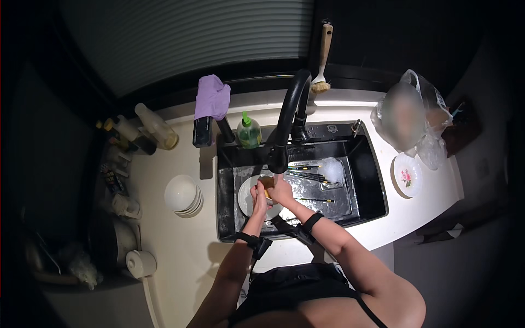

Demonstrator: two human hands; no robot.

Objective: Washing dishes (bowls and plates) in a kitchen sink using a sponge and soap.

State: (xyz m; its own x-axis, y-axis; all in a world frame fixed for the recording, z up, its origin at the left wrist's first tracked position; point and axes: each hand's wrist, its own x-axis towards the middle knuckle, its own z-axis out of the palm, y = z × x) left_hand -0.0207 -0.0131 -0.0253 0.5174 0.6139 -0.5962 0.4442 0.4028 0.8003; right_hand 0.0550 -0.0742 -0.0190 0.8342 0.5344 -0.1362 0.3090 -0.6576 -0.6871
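Over the black sink (pixel 371 176), beneath the faucet's spout, both hands meet around a small bowl (pixel 271 201). My left hand (pixel 259 199) grips its left side. Pressed at the bowl is my right hand (pixel 282 191), with a yellow sponge or cloth (pixel 266 193) partly showing between the hands; the fingers hide most of it. A white plate (pixel 245 201) lies in the sink below the hands. To their right, several black chopsticks (pixel 307 176) rest on the sink bottom beside a mound of white suds (pixel 331 170).
The black faucet (pixel 289 106) arches over the sink. A green soap pump bottle (pixel 249 133) and a purple cloth (pixel 212 97) stand behind. Stacked white bowls (pixel 180 192) sit left; a floral plate (pixel 407 175) and plastic bag (pixel 434 141) lie right. A wooden-handled brush (pixel 324 57) hangs above.
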